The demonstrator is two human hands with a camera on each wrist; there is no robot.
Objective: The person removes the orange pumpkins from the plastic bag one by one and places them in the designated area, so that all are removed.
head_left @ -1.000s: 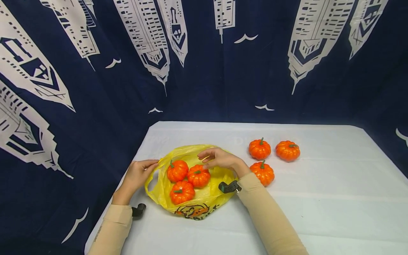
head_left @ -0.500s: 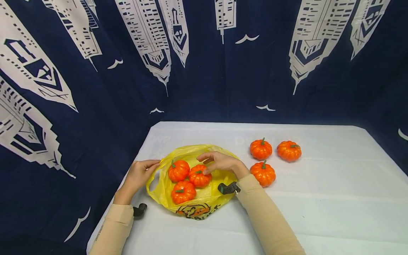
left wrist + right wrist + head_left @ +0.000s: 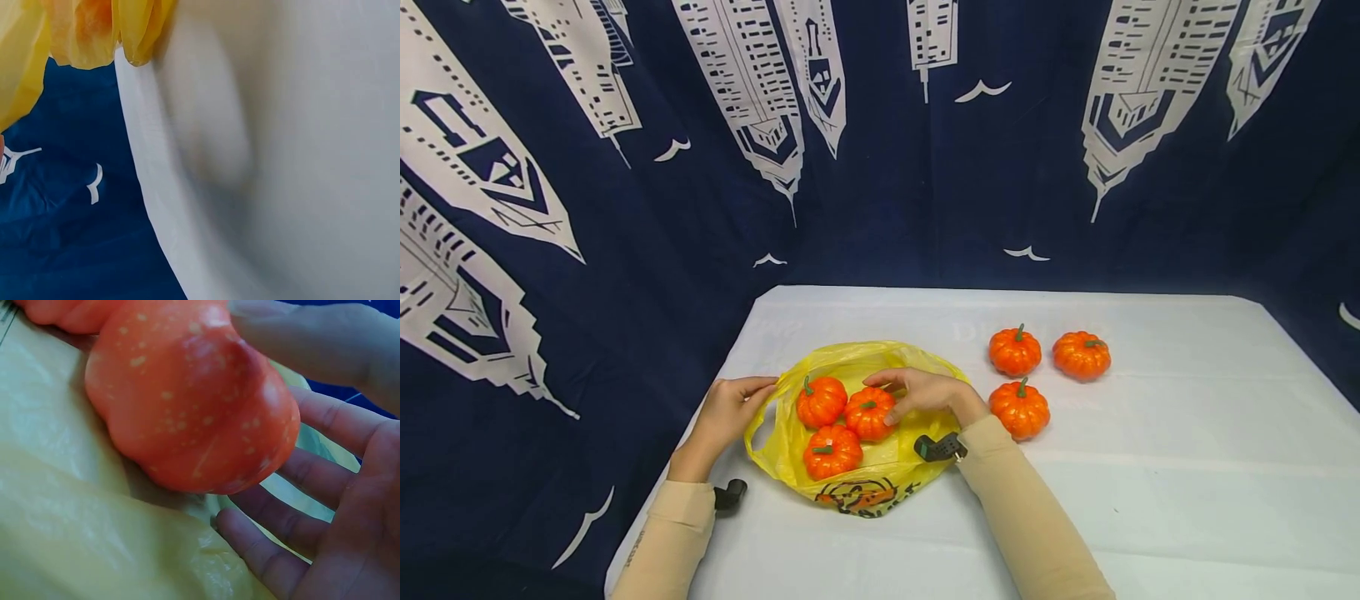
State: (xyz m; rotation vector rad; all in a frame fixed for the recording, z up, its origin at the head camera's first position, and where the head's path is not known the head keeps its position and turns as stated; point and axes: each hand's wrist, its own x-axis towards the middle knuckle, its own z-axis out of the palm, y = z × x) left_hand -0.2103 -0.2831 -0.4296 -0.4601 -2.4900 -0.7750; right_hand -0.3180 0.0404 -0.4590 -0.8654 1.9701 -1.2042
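Note:
A yellow plastic bag (image 3: pixel 835 358) lies with its mouth wide on the white table, three small orange pumpkins inside. My left hand (image 3: pixel 718 417) pinches the bag's left edge near a handle hole. Inside the bag, my right hand (image 3: pixel 928 392) grips the right-hand pumpkin (image 3: pixel 861 423). The right wrist view shows my thumb on that pumpkin (image 3: pixel 187 406) and my fingers curved around its far side. The other two, a rear pumpkin (image 3: pixel 822 405) and a front pumpkin (image 3: pixel 832 455), sit against it. In the left wrist view only the bag's edge (image 3: pixel 19 69) shows; that hand is almost wholly out of frame.
Three more pumpkins stand right of the bag: a near one (image 3: pixel 1021 414) beside my right sleeve, a rear one (image 3: pixel 1015 356) and a farther right one (image 3: pixel 1081 358). The white table (image 3: pixel 1165 433) ends at a dark blue printed curtain (image 3: pixel 880 225).
My right hand has lowered from above the right-hand pumpkin onto its side, its thumb and fingers now around it. My left hand stays at the bag's edge. The view has shifted slightly.

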